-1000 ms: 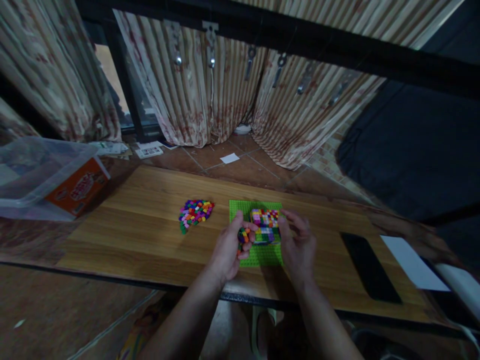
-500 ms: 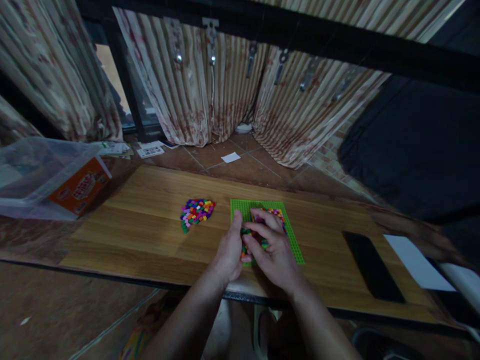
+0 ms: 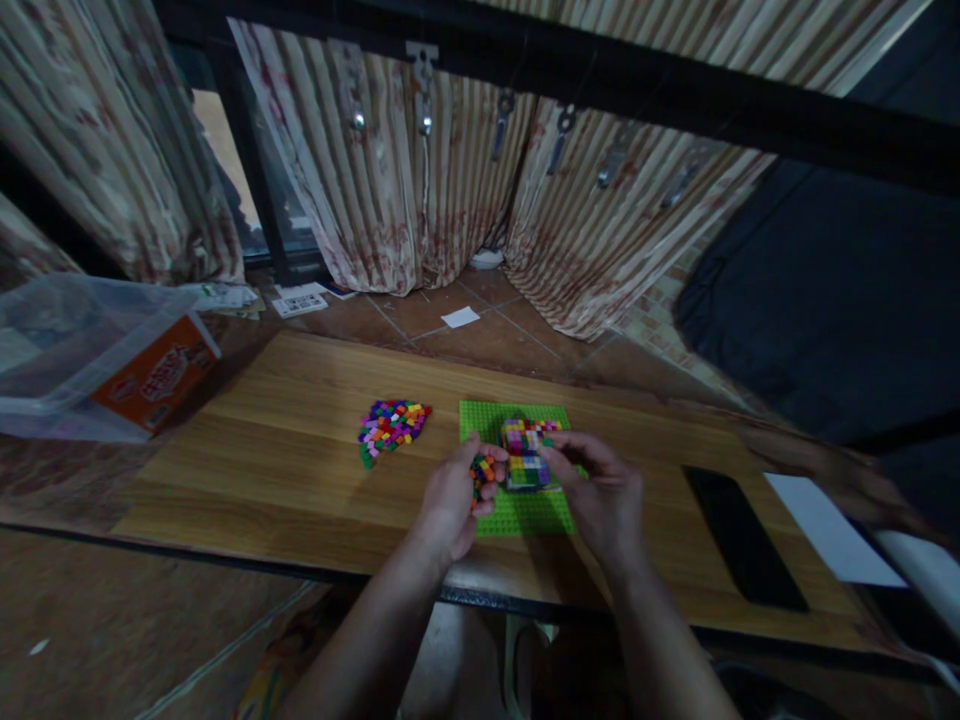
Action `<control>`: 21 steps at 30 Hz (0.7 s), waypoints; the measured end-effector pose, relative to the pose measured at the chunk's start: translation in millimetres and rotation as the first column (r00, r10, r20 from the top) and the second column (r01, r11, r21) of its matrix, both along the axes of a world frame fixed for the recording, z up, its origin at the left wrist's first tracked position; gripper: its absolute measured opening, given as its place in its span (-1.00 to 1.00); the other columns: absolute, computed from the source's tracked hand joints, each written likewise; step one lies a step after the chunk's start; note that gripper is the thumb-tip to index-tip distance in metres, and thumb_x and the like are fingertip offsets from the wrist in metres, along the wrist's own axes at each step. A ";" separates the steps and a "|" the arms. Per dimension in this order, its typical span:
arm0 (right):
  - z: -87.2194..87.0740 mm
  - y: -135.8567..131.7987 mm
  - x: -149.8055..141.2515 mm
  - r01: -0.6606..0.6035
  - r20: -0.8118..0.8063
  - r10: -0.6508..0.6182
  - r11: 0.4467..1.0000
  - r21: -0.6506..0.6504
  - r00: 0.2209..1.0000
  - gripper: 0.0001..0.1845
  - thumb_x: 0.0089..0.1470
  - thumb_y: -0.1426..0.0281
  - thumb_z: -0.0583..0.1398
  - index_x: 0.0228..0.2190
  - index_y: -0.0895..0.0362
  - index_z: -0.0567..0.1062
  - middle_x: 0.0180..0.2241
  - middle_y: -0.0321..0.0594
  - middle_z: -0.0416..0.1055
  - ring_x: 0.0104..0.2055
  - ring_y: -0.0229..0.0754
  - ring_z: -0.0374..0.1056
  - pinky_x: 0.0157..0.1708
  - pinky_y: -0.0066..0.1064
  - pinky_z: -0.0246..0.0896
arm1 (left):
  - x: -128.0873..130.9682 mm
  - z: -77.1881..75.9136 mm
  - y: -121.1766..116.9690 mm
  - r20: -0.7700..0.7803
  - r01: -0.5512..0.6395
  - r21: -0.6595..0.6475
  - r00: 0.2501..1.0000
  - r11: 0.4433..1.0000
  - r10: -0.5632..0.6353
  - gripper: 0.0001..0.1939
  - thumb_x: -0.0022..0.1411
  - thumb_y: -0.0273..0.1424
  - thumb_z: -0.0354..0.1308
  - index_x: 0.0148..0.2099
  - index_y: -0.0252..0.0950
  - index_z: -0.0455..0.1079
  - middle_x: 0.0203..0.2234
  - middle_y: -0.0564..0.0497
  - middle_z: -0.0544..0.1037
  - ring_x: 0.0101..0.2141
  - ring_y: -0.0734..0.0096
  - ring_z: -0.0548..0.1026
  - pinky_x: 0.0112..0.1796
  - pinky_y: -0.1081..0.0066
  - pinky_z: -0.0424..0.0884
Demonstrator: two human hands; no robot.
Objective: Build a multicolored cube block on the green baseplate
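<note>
A green studded baseplate (image 3: 480, 420) lies on the wooden table (image 3: 285, 450). On it stands a multicoloured block of small bricks (image 3: 525, 450). My left hand (image 3: 450, 495) is closed round a few small coloured bricks (image 3: 482, 468) at the plate's left side. My right hand (image 3: 604, 490) rests on the plate's right side, its fingertips pinched against the brick block's right edge. A loose pile of coloured bricks (image 3: 391, 425) lies on the table to the left of the plate.
A clear plastic tub (image 3: 82, 350) with an orange label sits at the table's left end. A black phone (image 3: 742, 535) and a white sheet (image 3: 832, 530) lie at the right. Striped curtains (image 3: 450, 190) hang behind, over a tiled floor.
Half a second ago my right hand reached across over the block toward my left hand. It has drawn back to the block's right side, uncovering the block. The left hand has stayed put.
</note>
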State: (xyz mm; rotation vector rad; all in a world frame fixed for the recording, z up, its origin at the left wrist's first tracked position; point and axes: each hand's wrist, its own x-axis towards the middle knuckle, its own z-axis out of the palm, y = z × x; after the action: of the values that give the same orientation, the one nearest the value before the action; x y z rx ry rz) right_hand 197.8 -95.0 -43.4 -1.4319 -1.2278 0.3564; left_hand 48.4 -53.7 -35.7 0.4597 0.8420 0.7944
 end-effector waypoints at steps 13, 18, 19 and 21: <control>-3.9 -1.3 15.6 -0.004 0.468 0.066 0.991 -0.132 0.882 -0.82 0.13 0.41 0.15 -0.32 0.06 0.58 -0.29 -0.19 0.47 -0.24 -0.16 0.43 -0.21 -0.32 0.32 | 9.5 -3.0 -4.4 -0.244 0.075 0.157 0.969 0.985 -0.035 -0.87 0.05 -0.36 0.15 -0.38 -0.34 0.40 -0.64 0.15 0.27 -0.71 0.73 0.07 -0.69 0.60 -0.15; -3.2 2.1 9.7 0.037 0.551 0.045 0.990 -0.137 0.833 -0.78 0.13 0.44 0.12 -0.30 0.10 0.59 -0.27 -0.14 0.45 -0.22 -0.13 0.40 -0.18 -0.31 0.32 | 10.3 -3.0 -4.5 -0.240 0.089 0.164 0.970 0.982 -0.048 -0.87 0.04 -0.36 0.16 -0.39 -0.34 0.41 -0.64 0.16 0.27 -0.72 0.74 0.06 -0.69 0.60 -0.15; -3.2 2.4 8.9 0.043 0.547 0.038 0.990 -0.135 0.836 -0.78 0.13 0.44 0.12 -0.31 0.10 0.59 -0.27 -0.14 0.45 -0.22 -0.13 0.40 -0.17 -0.31 0.32 | 10.2 -2.8 -4.5 -0.235 0.089 0.164 0.971 0.982 -0.049 -0.87 0.04 -0.36 0.16 -0.39 -0.34 0.41 -0.64 0.16 0.27 -0.72 0.74 0.06 -0.69 0.59 -0.15; -3.9 2.5 8.4 0.051 0.523 0.027 0.990 -0.133 0.852 -0.79 0.11 0.44 0.14 -0.32 0.10 0.59 -0.27 -0.15 0.45 -0.22 -0.13 0.41 -0.17 -0.30 0.32 | 9.8 -2.4 -4.2 -0.227 0.089 0.164 0.973 0.982 -0.050 -0.87 0.03 -0.36 0.16 -0.39 -0.34 0.40 -0.64 0.16 0.27 -0.72 0.74 0.06 -0.69 0.59 -0.15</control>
State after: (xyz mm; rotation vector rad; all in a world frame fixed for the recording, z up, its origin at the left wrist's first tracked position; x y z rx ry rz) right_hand 206.2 -92.5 -47.3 -1.7275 -1.6561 0.0345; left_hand 58.2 -57.9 -38.0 0.7397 0.9620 0.7637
